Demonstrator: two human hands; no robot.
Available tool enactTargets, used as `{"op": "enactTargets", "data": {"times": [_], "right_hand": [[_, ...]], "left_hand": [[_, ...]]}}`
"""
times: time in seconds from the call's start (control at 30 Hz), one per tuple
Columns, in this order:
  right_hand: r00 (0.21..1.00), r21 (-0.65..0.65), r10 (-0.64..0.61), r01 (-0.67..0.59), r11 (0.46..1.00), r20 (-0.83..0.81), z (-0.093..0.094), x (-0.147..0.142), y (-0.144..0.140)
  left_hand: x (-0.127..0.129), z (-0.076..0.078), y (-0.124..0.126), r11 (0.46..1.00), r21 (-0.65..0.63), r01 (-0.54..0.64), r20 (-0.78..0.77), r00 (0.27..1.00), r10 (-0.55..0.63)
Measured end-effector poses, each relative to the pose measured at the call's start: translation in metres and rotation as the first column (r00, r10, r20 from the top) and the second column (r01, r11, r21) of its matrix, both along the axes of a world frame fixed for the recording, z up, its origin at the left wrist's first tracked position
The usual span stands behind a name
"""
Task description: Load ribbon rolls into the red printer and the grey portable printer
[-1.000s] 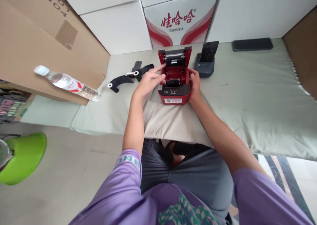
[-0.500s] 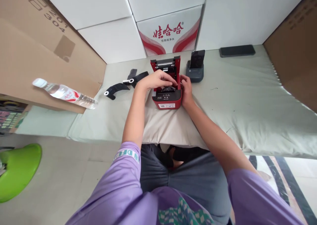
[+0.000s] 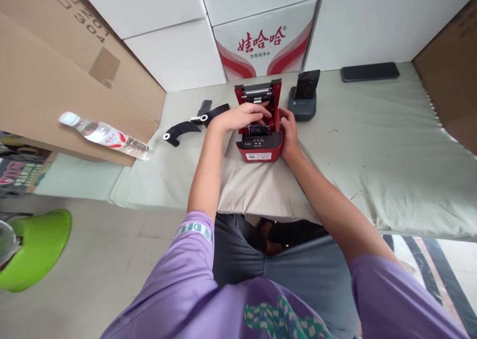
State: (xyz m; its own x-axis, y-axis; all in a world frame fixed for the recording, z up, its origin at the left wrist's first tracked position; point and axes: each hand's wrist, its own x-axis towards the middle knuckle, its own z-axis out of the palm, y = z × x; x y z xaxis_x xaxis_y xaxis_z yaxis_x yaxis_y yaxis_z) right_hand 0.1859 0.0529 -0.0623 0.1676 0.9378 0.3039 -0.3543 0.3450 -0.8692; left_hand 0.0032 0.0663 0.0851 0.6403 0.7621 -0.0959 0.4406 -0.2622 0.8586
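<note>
On the cloth, open red printer (image 3: 260, 147), black roll inside, left hand (image 3: 242, 116) fingers curled in, right hand (image 3: 287, 132) gripping its side.

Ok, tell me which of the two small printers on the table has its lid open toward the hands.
The red printer, held between the left hand and right hand, lid tipped back. The grey printer behind it stands apart, untouched.
</note>
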Motion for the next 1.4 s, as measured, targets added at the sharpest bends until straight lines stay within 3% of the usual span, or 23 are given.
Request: {"op": "enactTargets", "data": {"times": [0.37, 0.7, 0.93, 1.4], "right_hand": [[1.000, -0.035, -0.010, 0.009, 0.999, -0.019, -0.001, 0.001, 0.001], [0.999, 0.004, -0.044, 0.044, 0.999, 0.022, 0.002, 0.000, 0.000], [0.999, -0.002, -0.036, 0.036, 0.999, 0.017, 0.010, -0.001, -0.006], [0.992, 0.029, -0.037, 0.033, 0.999, 0.120, 0.004, -0.002, -0.005]], "left_hand": [[0.016, 0.008, -0.012, 0.991, -0.123, -0.055, 0.162, 0.984, 0.075], [0.016, -0.005, -0.019, 0.995, -0.079, -0.055, 0.168, 0.983, 0.067], [0.024, -0.011, -0.021, 0.994, -0.039, -0.103, 0.117, 0.987, 0.107], [0.022, 0.000, -0.021, 0.995, 0.078, 0.063, -0.130, 0.990, -0.052]]}}
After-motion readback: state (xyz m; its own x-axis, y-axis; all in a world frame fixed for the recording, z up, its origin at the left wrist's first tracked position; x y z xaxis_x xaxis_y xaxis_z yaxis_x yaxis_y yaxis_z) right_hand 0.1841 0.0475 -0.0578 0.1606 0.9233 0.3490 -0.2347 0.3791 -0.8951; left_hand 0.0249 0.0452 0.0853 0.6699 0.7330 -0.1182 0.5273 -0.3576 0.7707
